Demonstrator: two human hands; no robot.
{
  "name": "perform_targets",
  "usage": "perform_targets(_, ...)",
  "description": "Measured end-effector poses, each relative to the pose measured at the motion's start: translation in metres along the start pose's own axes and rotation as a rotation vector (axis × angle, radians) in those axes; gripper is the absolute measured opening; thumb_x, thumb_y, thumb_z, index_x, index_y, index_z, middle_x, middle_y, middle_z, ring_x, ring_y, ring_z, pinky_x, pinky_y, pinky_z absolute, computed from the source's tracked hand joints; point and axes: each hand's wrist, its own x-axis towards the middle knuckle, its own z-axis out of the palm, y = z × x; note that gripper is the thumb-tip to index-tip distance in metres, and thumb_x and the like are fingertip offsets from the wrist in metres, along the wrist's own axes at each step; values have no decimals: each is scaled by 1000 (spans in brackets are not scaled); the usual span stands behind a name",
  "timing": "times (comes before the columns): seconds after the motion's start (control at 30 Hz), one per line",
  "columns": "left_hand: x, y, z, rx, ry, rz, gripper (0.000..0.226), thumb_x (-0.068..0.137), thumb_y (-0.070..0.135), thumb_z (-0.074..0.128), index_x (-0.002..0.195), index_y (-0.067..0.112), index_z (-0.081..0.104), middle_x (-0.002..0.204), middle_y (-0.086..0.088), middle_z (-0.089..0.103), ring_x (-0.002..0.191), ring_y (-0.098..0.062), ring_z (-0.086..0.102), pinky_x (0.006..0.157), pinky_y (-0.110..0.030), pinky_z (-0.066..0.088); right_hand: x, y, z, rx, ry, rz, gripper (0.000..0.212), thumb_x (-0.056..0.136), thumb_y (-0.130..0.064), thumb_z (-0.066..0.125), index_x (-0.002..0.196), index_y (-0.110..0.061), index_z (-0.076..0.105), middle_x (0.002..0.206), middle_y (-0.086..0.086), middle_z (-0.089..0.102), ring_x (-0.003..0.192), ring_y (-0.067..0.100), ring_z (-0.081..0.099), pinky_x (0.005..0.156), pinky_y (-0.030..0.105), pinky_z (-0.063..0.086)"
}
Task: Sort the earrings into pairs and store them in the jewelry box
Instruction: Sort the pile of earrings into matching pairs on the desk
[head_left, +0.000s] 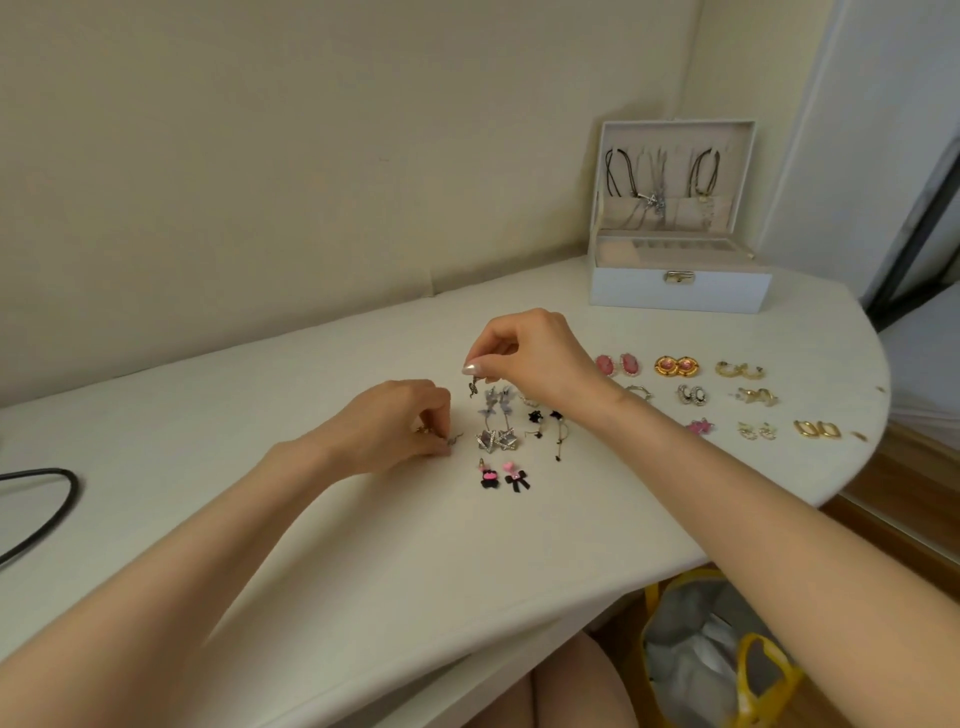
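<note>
"Head view: what do the hands have hold of?"

"One small silver earring each. The left hand (400, 421) is low at the table (311, 545) with its fingers curled. Its thumb and a fingertip nip a silver hook earring (453, 440) that lies about flat, its length pointing right. The right hand (524, 353) is raised, thumb and forefinger closed on a twisted silver earring (474, 387) that hangs straight down."

"Are the two a match?"

"Probably. Both are small, silver and curly, but they're too small to be sure."

"How do they lie to each other?"

"The hanging one is up and to the right of the flat one, near but apart. Just right of both are laid-out pairs: grey flower drops (496, 402), silver stars (496, 440) and pink-and-black bows (504, 478). The free table is on the left hand's side, so I judge the right hand must come down and left to set its piece beside the other."

"And the jewelry box (639, 291)?"

"It's open at the table's far right, its lid (675, 137) upright with necklaces (652, 200) hanging in it. It stands well apart from both hands, nearer the right one. Between them lie more pairs in rows: pink ovals (615, 365), gold discs (676, 366) and gold hoops (740, 370). I cannot tell whether its tray holds any earrings."
</note>
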Motion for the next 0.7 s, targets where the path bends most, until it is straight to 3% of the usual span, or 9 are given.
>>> perform_targets(0.1,-8,-4,-9,109,-67,-30,16,81,26,68,77,24,53,88,10,59,77,-8,53,67,-22,40,0,1,-1,-4,3,-4,4,76,-8,74,80,-6,73,72,5,70,68,12,65,66,15,51)
perform_targets(0.2,-15,-10,-19,130,-129,-104,15,83,25,66,75,22,53,84,8,64,58,0,51,55,-16,38,1,0,0,6,-1,-3,4,76,-7,74,80,-6,72,73,6,70,67,12,65,64,13,51)
perform_targets(0.3,-15,-14,-26,67,-81,-83,12,83,23,67,78,23,57,79,11,65,66,-2,56,61,-17,40,3,-2,3,15,-13,-4,4,76,-6,73,81,-5,72,72,5,69,61,8,62,60,7,48)
perform_targets(0.43,-11,-8,-31,-94,35,7,17,81,13,68,77,24,57,72,16,61,70,3,57,63,-8,39,4,-2,5,35,-36,-3,5,76,-5,73,81,-5,72,74,5,69,65,11,65,67,13,52)
perform_targets(0.57,-7,-4,-31,-297,90,-22,20,77,10,73,78,24,59,77,8,66,69,-3,62,69,-20,48,3,0,8,62,-69,3,7,76,-4,74,82,-4,72,77,9,71,71,15,67,71,20,55)
perform_targets(0.7,-6,-5,-38,-372,-29,-54,13,78,4,71,81,15,65,81,0,71,80,-11,69,80,-31,52,0,1,10,71,-168,20,7,75,-5,75,81,-4,72,77,9,71,69,10,66,65,13,52)
